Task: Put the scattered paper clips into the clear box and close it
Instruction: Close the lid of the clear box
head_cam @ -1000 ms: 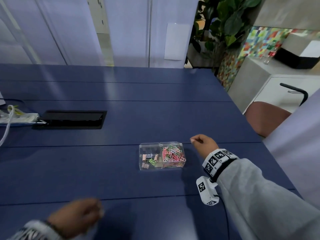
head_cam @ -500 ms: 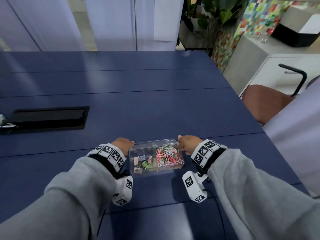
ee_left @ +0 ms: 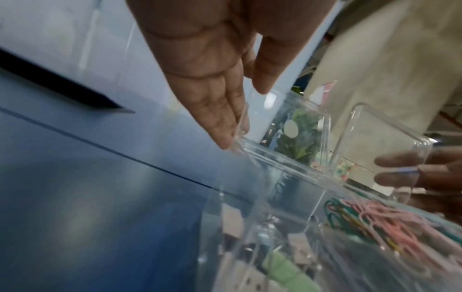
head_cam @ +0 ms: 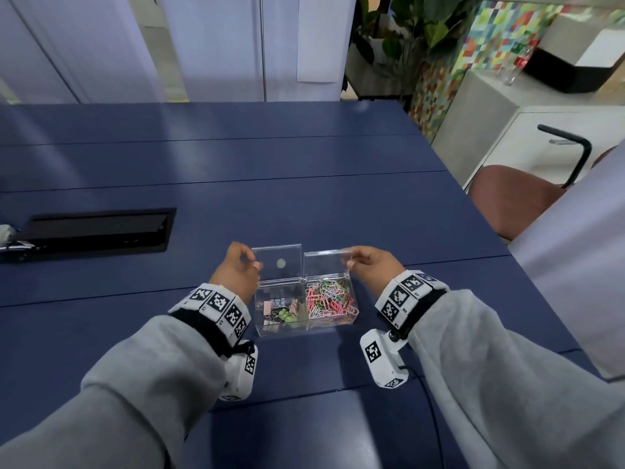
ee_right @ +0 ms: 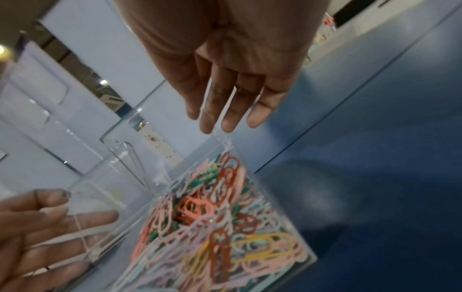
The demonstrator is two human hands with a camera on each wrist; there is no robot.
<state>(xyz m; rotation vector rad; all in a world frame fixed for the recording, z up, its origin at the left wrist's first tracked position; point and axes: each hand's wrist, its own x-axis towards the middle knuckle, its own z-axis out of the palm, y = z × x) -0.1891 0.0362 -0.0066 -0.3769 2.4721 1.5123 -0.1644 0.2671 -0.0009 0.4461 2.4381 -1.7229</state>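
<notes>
Clear box | left hand grip pinches left lid | right hand grip pinches right lid

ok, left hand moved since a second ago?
Yes: left hand went from the near edge of the table forward to the clear box, now holding its left lid.

Even indoor light, soft shadows, blurred wrist views, bowed edges

One clear plastic two-compartment box, two hinged clear lids, two hands, uncountably many coloured wire paper clips, several small binder clips.
</notes>
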